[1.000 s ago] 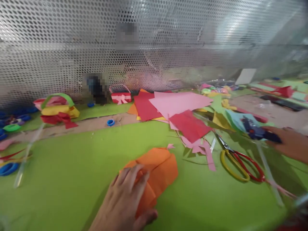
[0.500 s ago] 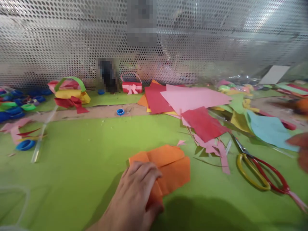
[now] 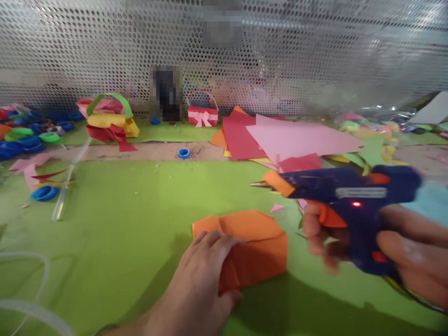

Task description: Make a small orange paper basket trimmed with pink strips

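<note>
A green-covered table [image 3: 122, 228], scattered with coloured paper sheets [image 3: 301, 137], stretches to a perforated metal screen [image 3: 105, 46]. The left hand [image 3: 201, 275] curls its fingers over the left end of the folded orange paper [image 3: 261, 256] on the table. The right hand [image 3: 411, 254], a blur at the view's right edge half a second ago, now wraps its fingers around a raised blue glue gun [image 3: 322, 184].

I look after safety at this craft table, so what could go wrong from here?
The glue gun has a lit red light, so its tip may be hot; lowered carelessly, it could burn the left hand on the folded orange paper. The right hand is close to the orange trigger, so an accidental squeeze might drip glue onto the green tabletop.
</note>
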### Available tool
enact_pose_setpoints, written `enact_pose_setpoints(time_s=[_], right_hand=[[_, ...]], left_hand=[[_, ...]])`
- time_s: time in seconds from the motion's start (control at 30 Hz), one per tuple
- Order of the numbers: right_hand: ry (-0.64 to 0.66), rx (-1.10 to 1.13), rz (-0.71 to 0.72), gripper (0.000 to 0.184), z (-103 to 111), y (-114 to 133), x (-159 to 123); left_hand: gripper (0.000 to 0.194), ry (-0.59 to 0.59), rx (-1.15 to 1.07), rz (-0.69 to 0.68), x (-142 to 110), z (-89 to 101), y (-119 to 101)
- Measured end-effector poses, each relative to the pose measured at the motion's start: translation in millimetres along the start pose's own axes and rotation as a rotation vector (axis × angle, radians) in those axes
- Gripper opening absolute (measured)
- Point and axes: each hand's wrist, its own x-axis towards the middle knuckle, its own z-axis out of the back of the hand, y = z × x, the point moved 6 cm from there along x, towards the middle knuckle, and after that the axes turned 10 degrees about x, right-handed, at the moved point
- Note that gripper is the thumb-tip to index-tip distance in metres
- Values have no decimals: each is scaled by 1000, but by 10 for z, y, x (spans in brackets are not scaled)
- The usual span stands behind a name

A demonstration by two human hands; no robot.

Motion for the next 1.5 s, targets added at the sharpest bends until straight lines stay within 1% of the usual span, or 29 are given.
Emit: enact_pose_setpoints(time_s=[0.1, 0.2, 0.23, 0.3, 0.37, 0.43, 0.5, 0.6, 0.7, 0.8, 0.9, 0.97, 1.03, 1.1, 1.17, 1.23, 1.33, 1.4, 1.5], right_hand=[[87, 225, -59, 31, -228, -129, 148], [54, 346, -77, 27, -282, -261, 295], [40, 363, -88, 26, -279, -304, 335], [49, 369, -113, 25, -279, -377, 390], [91, 355, -125, 25, -289, -414, 409], [126, 338, -129, 26, -297, -424, 403], [129, 328, -136, 27, -290, -423, 386], [129, 281, -140, 29, -275, -417, 362], [128, 174, -139, 31, -252, -417, 356], [118, 149, -140, 35, -235, -407, 360], [126, 164, -138, 38, -235, -394, 355], [123, 126, -135, 38, -229, -391, 351], [109, 61, -129, 36, -213, -389, 351], [107, 15, -135, 36, -201, -390, 352], [122, 22, -171, 39, -192, -402, 351], [146, 38, -198, 43, -188, -399, 350], [177, -14, -206, 44, -179, -351, 355], [212, -82, -186, 41, -176, -294, 352], [258, -192, -133, 33, -127, -235, 297]], left_hand=[[45, -73, 29, -32, 12, 39, -12], [31, -100, 91, -88, -10, 8, -43], [30, -122, 118, -96, -22, -3, -49], [39, -194, 169, -102, -47, -4, -59], [49, -211, 208, -116, -66, -13, -70], [52, -140, 235, -127, -71, -41, -69], [49, -88, 235, -129, -70, -42, -54], [36, -76, 204, -136, -49, -6, -45], [27, -103, 190, -179, 1, 35, -94], [23, -156, 180, -200, 74, 68, -138], [24, -168, 153, -147, 150, 48, -105], [27, -169, 121, -115, 179, 26, -72], [27, -188, 83, -124, 180, 24, -65], [25, -227, 51, -172, 155, 48, -84], [27, -269, 84, -247, 112, 71, -122], [29, -266, 186, -292, 72, 54, -149], [25, -185, 290, -310, 40, -23, -171], [29, -170, 293, -324, 20, -33, -197], [32, -161, 345, -285, -4, 8, -206]])
